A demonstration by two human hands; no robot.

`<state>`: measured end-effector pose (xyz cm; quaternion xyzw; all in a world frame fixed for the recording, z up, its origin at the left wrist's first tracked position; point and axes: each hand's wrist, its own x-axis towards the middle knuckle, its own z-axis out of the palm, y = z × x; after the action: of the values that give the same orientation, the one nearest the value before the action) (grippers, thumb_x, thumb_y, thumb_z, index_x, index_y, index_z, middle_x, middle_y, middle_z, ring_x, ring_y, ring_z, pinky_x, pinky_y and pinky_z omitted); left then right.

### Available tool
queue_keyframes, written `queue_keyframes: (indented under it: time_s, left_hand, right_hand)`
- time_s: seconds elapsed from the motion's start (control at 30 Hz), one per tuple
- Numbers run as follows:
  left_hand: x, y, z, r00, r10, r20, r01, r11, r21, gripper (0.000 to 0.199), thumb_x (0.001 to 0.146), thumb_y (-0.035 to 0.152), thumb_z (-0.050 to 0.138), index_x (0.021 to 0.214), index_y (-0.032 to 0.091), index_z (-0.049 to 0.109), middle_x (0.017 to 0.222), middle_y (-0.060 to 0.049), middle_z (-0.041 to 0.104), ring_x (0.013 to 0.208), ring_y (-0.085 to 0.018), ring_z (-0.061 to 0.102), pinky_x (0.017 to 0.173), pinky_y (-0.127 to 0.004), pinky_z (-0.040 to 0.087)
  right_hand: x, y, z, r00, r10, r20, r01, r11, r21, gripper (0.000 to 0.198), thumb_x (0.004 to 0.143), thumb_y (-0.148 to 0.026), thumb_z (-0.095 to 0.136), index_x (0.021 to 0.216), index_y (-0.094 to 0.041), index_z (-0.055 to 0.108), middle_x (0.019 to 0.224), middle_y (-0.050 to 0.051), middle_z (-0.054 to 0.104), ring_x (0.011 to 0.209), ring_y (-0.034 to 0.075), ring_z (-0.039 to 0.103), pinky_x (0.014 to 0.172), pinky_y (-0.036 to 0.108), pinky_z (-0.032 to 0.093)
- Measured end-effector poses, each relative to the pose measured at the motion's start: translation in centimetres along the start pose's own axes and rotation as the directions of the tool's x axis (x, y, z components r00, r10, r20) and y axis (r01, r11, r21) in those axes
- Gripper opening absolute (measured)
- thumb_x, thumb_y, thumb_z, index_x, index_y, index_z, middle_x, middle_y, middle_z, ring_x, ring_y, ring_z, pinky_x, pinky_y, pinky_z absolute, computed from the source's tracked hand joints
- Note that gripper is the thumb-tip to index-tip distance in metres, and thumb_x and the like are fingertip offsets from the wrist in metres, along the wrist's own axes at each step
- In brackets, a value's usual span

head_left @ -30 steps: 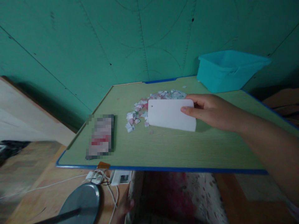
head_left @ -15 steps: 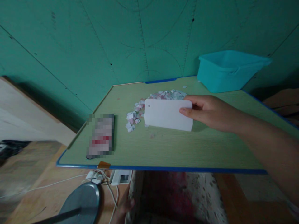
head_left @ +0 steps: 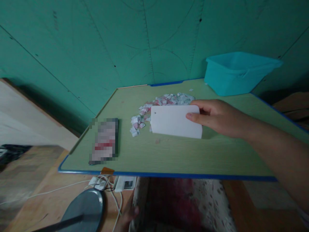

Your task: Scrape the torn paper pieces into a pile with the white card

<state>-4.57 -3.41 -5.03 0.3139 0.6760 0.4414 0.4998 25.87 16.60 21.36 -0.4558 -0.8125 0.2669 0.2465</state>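
Note:
My right hand (head_left: pixel 210 112) grips the right end of a white plastic scraper (head_left: pixel 176 121), thumb on the near face and fingers behind it. It is a flat rectangle with rounded upper corners and a small hole at the upper left. Behind it and to its left lies a curved heap of small torn paper scraps (head_left: pixel 166 99), white and pinkish, partly hidden by the scraper. Below the table edge hangs my left hand (head_left: pixel 130 213), dim and blurred; its fingers cannot be made out clearly, and it is away from the scraps.
A turquoise plastic bin (head_left: pixel 231 77) stands at the table's back right. On the left of the table (head_left: pixel 193 158) lies a pixelated dark-edged slab (head_left: pixel 105 141). Below are a round metal base (head_left: pixel 84 209), white cables and a power strip (head_left: pixel 125 183). A green wall (head_left: pixel 96 42) rises behind.
The scraper in my right hand has shifted slightly toward me and to the right, uncovering a bit more of the scraps. My left hand stays low.

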Motion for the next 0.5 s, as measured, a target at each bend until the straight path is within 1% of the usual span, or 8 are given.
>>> queue_keyframes:
  time_s: [0.07,0.1,0.2,0.27,0.37,0.43,0.5]
  left_hand:
    - [-0.1,0.4,0.2,0.999,-0.011,0.031,0.011,1.000,0.000,0.039,0.037,0.062,0.069,0.051,0.026,0.062,0.055,-0.005,0.067,0.090,-0.036,0.061,0.092,-0.048,0.039]
    - [-0.2,0.7,0.2,0.999,-0.009,0.032,0.009,1.000,0.009,0.037,0.038,0.061,0.069,0.050,0.027,0.061,0.052,-0.005,0.065,0.091,-0.036,0.061,0.092,-0.048,0.040]
    - [-0.4,1.6,0.3,1.000,0.016,0.010,-0.016,0.999,0.050,0.034,0.039,0.060,0.068,0.046,0.028,0.058,0.049,-0.006,0.063,0.099,-0.038,0.057,0.094,-0.046,0.038]
    - [-0.5,2.2,0.4,1.000,0.021,0.002,-0.021,0.999,0.049,0.036,0.038,0.063,0.067,0.045,0.028,0.057,0.048,-0.006,0.063,0.101,-0.040,0.056,0.096,-0.048,0.036]
    - [-0.7,2.7,0.5,0.999,0.020,0.034,-0.021,1.000,0.018,0.039,0.039,0.066,0.066,0.048,0.028,0.061,0.050,-0.006,0.064,0.104,-0.038,0.055,0.098,-0.047,0.034]
    - [-0.8,2.8,0.5,0.998,0.011,0.068,-0.011,1.000,0.003,0.040,0.039,0.066,0.066,0.052,0.028,0.063,0.052,-0.006,0.066,0.104,-0.037,0.055,0.098,-0.046,0.035]
    - [-0.8,2.8,0.5,0.996,0.004,0.088,-0.004,1.000,-0.001,0.042,0.038,0.067,0.066,0.052,0.028,0.064,0.056,-0.007,0.068,0.104,-0.037,0.055,0.097,-0.047,0.035]
  right_hand:
    - [0.0,-0.1,-0.1,1.000,0.005,0.021,-0.005,1.000,0.019,0.024,0.077,-0.040,0.049,0.069,-0.018,0.054,0.058,-0.003,0.049,0.055,0.010,0.045,0.049,0.024,0.028]
    - [-0.1,-0.2,-0.2,1.000,0.007,0.021,-0.008,0.999,0.042,0.023,0.077,-0.040,0.049,0.070,-0.018,0.054,0.058,-0.002,0.050,0.055,0.010,0.046,0.049,0.024,0.029]
    - [-0.1,-0.3,-0.6,1.000,0.019,-0.018,-0.017,0.991,0.130,0.021,0.077,-0.039,0.049,0.074,-0.018,0.054,0.063,-0.002,0.053,0.059,0.011,0.049,0.050,0.024,0.031]
    - [-0.2,-0.2,-0.6,0.998,0.031,-0.049,-0.023,0.988,0.155,0.021,0.077,-0.039,0.050,0.077,-0.018,0.055,0.066,-0.001,0.054,0.061,0.012,0.050,0.052,0.025,0.033]
    - [-0.1,0.0,-0.3,0.998,0.031,-0.055,-0.025,0.994,0.110,0.024,0.077,-0.041,0.050,0.080,-0.018,0.056,0.066,0.000,0.055,0.062,0.013,0.050,0.053,0.026,0.033]
    - [-0.1,0.1,0.0,0.999,0.022,-0.026,-0.020,0.998,0.057,0.025,0.078,-0.042,0.049,0.079,-0.019,0.056,0.064,-0.001,0.054,0.060,0.012,0.049,0.052,0.025,0.032]
    - [-0.1,0.0,0.0,1.000,0.015,0.012,-0.015,1.000,0.020,0.024,0.077,-0.041,0.049,0.074,-0.018,0.055,0.060,-0.002,0.051,0.057,0.011,0.047,0.051,0.024,0.030]
